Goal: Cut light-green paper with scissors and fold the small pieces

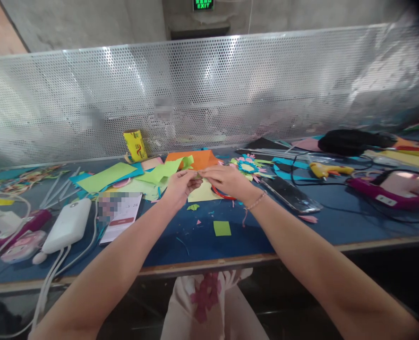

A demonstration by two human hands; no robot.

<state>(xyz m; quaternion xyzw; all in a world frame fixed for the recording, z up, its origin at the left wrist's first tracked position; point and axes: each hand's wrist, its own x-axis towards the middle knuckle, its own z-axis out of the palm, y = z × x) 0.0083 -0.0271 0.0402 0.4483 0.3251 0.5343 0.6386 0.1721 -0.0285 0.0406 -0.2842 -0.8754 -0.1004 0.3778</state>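
My left hand (pixel 183 186) and my right hand (pixel 226 180) meet over the middle of the desk, fingertips together. Both pinch a small piece of green paper (pixel 197 175), mostly hidden by the fingers. Under them lie a pale yellow sheet (pixel 204 195) and, behind, an orange sheet (pixel 204 158). A red loop (pixel 220 193) shows below my right hand; its kind is unclear. Nearer me are a small green paper cutout (pixel 193 207) and a green paper square (pixel 222 228). A blue and pink paper flower (pixel 248 165) sits just right of my right hand.
To the left are green sheets (pixel 106 177), a lit phone (pixel 122 219), a white power bank (pixel 67 224) with cables and a yellow box (pixel 135 145). To the right are a dark phone (pixel 290 194), a yellow glue gun (pixel 329 170) and a purple power strip (pixel 386 192). A perforated metal panel (pixel 209 94) stands behind.
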